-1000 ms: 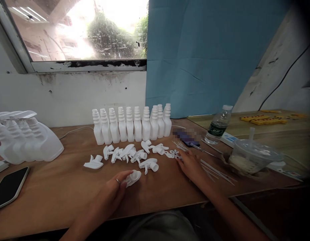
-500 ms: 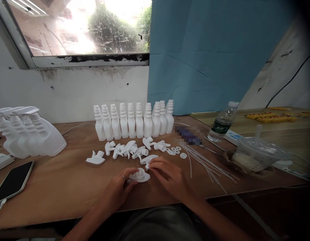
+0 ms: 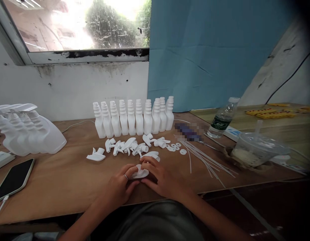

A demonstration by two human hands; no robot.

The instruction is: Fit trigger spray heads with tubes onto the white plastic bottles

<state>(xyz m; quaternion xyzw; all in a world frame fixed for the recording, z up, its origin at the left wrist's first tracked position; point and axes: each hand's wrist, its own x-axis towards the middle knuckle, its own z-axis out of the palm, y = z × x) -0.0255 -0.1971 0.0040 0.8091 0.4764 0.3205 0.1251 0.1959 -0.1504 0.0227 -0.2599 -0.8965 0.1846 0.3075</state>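
Note:
Near the table's front, a white spray head (image 3: 140,172) lies between my two hands. My left hand (image 3: 118,184), with a ring on one finger, is closed around its left end. Bent fingers of my right hand (image 3: 161,177) are closed on its right side and partly cover it. Just behind my right fingertips rests another spray head (image 3: 155,155). More white spray heads (image 3: 129,144) lie loosely heaped farther back. White ring washers (image 3: 183,151) and thin white dip tubes (image 3: 205,159) are to the right of them.
Several white bottles (image 3: 131,122) stand in a row by the wall. Left are lying bottles (image 3: 46,137) and a phone (image 3: 15,177) on a cable. Right are a blurred purple-handled tool (image 3: 187,131), a water bottle (image 3: 221,122) and a lidded cup (image 3: 257,150).
My right hand has moved from the spray head behind to the one in my left hand. Both hands are now close together on it. The view has tilted slightly.

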